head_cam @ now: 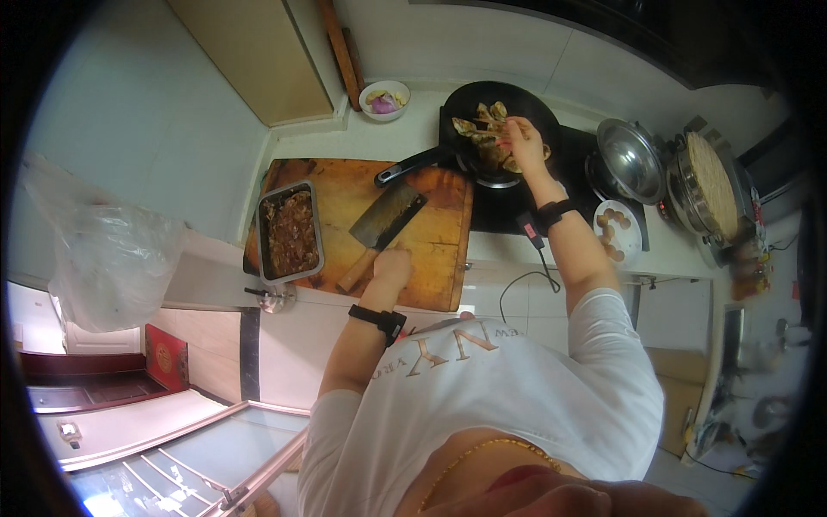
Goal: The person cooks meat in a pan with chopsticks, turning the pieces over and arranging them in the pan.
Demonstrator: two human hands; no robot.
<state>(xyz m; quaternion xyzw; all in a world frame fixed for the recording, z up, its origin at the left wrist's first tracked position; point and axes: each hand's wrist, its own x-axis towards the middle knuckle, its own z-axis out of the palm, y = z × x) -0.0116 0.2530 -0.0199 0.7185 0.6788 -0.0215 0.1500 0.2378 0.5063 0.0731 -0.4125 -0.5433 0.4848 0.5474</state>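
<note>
My right hand (524, 145) is over the black frying pan (462, 100), closed around a pair of wooden chopsticks (488, 132). Browned, folded pieces of food (494, 155) lie in the pan, and the chopstick tips are among them. My left hand (392, 263) rests as a fist on the wooden cutting board (433, 258), right beside the wooden handle of a cleaver (391, 213). Its fingers look curled with nothing visible in them. At the board's left side sits a rectangular metal tray (319, 242) filled with a dark brown minced mixture (289, 229).
Behind the board stands a white bowl (386, 117) with purple and yellowish pieces. Right of the pan are a metal bowl (627, 161), a white plate (630, 239) with round brown pieces, and a steamer pot (688, 194). The pan handle (410, 167) projects over the board. A cable (549, 265) hangs down in front.
</note>
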